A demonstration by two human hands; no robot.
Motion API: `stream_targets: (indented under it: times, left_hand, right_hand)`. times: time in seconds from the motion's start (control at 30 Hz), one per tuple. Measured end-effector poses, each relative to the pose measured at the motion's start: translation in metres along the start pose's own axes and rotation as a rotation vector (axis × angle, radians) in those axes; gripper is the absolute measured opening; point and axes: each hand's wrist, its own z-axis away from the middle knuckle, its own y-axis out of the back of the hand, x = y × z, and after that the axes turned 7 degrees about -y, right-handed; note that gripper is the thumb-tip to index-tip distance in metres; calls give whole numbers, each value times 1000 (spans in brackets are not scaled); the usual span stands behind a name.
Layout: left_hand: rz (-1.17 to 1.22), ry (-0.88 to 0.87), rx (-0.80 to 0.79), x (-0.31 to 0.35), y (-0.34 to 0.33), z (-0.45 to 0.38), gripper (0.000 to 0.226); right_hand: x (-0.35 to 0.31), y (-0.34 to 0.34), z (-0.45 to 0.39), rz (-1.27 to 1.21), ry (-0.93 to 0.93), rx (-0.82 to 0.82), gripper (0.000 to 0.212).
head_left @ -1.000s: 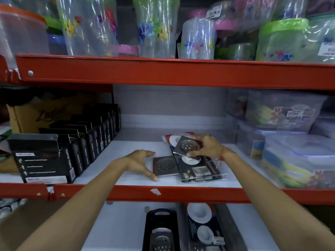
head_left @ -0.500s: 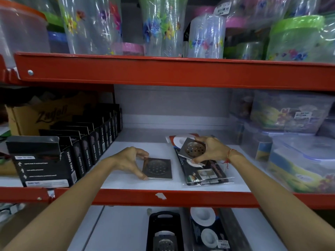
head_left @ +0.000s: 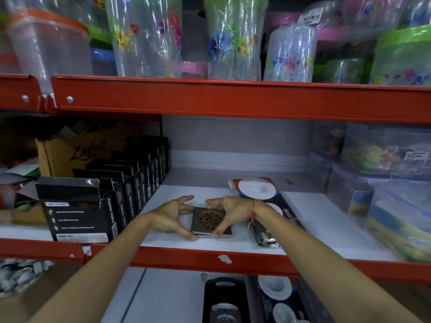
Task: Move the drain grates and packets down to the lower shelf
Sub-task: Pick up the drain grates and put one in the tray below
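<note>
Two square metal drain grates [head_left: 209,220] lie stacked on the white middle shelf [head_left: 205,244] near its front edge. My left hand [head_left: 171,216] grips the stack's left side and my right hand [head_left: 229,212] grips its right side, thumbs at the front corners. To the right lie clear packets [head_left: 257,190] with white round drain parts on dark cards, partly under my right wrist. On the lower shelf [head_left: 168,297] sit a black packaged grate [head_left: 222,301] and another packet [head_left: 278,299].
Black nano tape boxes [head_left: 98,206] stand in rows on the left, with a cardboard box [head_left: 77,152] behind. Clear plastic storage containers [head_left: 391,183] fill the right. A red shelf rail [head_left: 233,262] runs below my hands. Plastic bottles and jars fill the top shelf.
My right hand carried its grate left off the packets and set it on top of the grate at my left hand. Both hands now clasp the stack.
</note>
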Motion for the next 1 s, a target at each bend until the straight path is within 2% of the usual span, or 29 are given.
stream_targets:
  times: [0.07,0.13,0.27,0.3,0.37,0.4,0.5,0.53,0.7,0.83,1.0]
  left_hand:
    - [9,8,-22,-2,1,1,144]
    - [-7,16,-54,0,2,1,147]
    - [-123,39,-86,7,4,-3,150]
    - [-167,46,-89,8,4,-3,152]
    - [-237,55,-91,10,5,-4,153]
    - [-262,56,-86,12,4,-3,151]
    - [-296,9,-13,24,-2,-3,137]
    - [-291,-15,15,30,-6,-4,134]
    - [-331,-155,46,61,-38,-13,126]
    - [-494,-265,-39,90,-71,-28,119]
    - [-576,-213,-152,106,-100,-43,117]
  right_hand:
    - [-3,-3,-3,15,-25,9,90]
    - [-4,-4,-7,5,-11,-4,103]
    - [-3,-6,-10,29,-58,-1,102]
    - [-2,-8,-9,45,-79,7,97]
    - [3,-12,-9,51,-74,28,70]
    - [6,-13,-8,40,-59,44,63]
    - [12,-8,6,-5,25,128,96]
    - [15,-4,14,-32,54,181,98]
    - [58,15,68,-56,20,334,97]
    - [103,16,104,1,-95,277,109]
    - [136,-3,116,90,-100,276,104]
